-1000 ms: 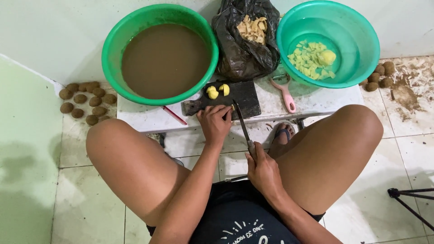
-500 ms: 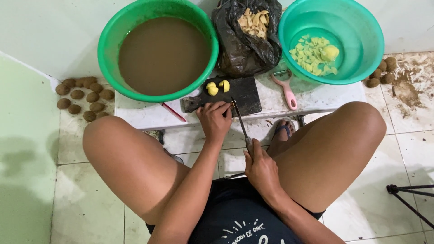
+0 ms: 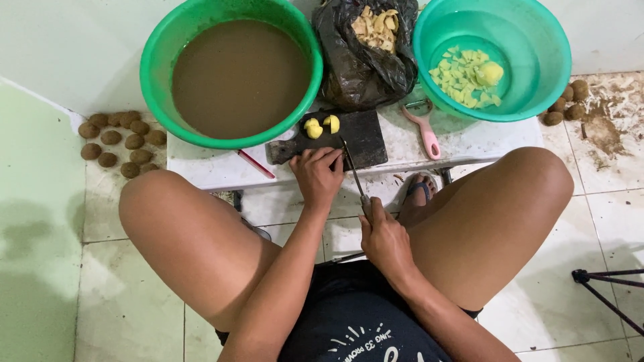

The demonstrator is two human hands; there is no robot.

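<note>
- Dark cutting board (image 3: 365,134) lies flat on the white tabletop (image 3: 469,142), between the two green basins and the person's knees.
- Left hand (image 3: 316,175) rests on the near edge of the cutting board, fingers (image 3: 322,157) curled down onto something small beneath them; the thing itself is hidden by the hand.
- Right hand (image 3: 384,238) sits lower, between the thighs, with the fingers closed around the handle of a knife (image 3: 354,175).
- Knife blade runs up and slightly left from the right hand; its tip reaches the cutting board just beside the left hand's fingertips.
- Two peeled yellow potato pieces (image 3: 320,125) lie on the far part of the cutting board, apart from both hands.
- Large green basin (image 3: 155,50), far left on the tabletop, holds murky brown water.
- Teal basin (image 3: 557,60), far right, holds clear water with pale yellow cut pieces (image 3: 466,75) lying at the bottom.
- Black plastic bag (image 3: 359,67) stands open between the two basins, holding light-coloured peelings.
- Pink-handled peeler (image 3: 425,129) lies on the tabletop just right of the cutting board.
- Thin red stick (image 3: 255,164) lies on the tabletop left of the cutting board.
- Brown unpeeled potatoes (image 3: 121,142) lie grouped on the floor left of the tabletop; a few more (image 3: 569,104) lie on the floor at the right, near the teal basin.
</note>
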